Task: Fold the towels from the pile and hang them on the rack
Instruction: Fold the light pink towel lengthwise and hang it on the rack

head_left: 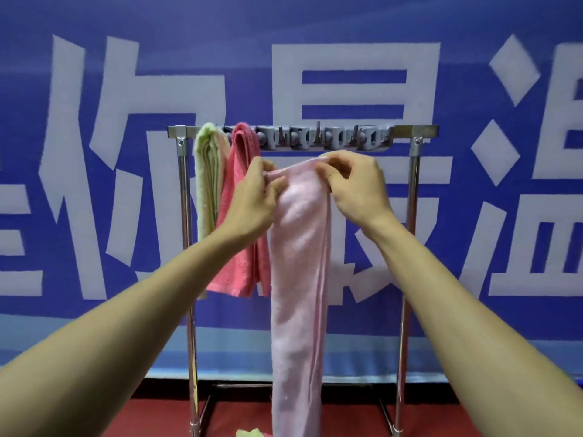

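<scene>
A long pale pink towel (298,279) hangs folded lengthwise in front of the metal rack (414,190). My left hand (252,200) pinches its top left corner and my right hand (356,187) pinches its top right edge, just below the rack's grey hook bar (325,138). A light green towel (206,181) and a coral pink towel (239,216) hang side by side at the bar's left end. The coral towel is partly hidden behind my left hand and the pale towel.
A blue banner (94,89) with large white characters fills the wall behind the rack. The floor (347,417) is red. A scrap of green cloth (249,433) shows at the bottom edge, by the pale towel's lower end.
</scene>
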The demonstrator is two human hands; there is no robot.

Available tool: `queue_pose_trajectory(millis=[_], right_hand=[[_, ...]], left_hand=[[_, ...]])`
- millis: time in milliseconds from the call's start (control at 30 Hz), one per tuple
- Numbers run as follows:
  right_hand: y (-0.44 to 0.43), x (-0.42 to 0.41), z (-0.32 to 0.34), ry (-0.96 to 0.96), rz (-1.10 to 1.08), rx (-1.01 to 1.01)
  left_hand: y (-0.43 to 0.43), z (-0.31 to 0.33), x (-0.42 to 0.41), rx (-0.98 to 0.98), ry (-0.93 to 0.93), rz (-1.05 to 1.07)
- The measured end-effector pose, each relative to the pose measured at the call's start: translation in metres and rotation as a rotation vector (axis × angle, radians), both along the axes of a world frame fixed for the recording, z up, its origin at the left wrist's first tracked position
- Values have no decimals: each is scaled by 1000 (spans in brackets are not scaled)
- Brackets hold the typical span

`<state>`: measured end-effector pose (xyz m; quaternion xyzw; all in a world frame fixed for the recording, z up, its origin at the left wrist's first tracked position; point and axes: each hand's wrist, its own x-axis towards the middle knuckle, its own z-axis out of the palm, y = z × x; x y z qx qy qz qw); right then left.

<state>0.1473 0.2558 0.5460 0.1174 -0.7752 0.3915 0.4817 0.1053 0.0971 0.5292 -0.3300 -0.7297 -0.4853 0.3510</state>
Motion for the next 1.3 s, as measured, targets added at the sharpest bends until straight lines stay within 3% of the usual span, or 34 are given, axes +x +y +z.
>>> queue_pose_trajectory(millis=[100,167,333,467,533,667,833,933,1100,1300], right_hand=[[-4,-3,-14,-80,-68,70],[-6,-6,-24,-38,-89,85],[-1,-14,-28,-134,185,-279],[-2,-19,-22,-71,214,-321],[-3,-20,-23,-126,213,-271],[2,-19,-37,-285,182,-120],[6,-19,-51,-276,204,-156],[6,-22,-66,-361,246,-169],[13,-27,-103,-471,351,-348],[15,-27,-179,-733,460,-595]], left_hand=[[-2,-13,-7,-34,37,169],[-1,-22,-9,24,50,188],[-4,-17,-13,-23,140,149],[-8,-11,-11,-5,199,89],[-10,-12,-16,3,110,60],[-18,-24,-17,17,-245,-129],[-11,-37,-12,124,-388,-206],[-11,-53,-18,79,-450,-158],[-6,-90,-16,99,-591,-182],[6,-147,-12,249,-846,-328]])
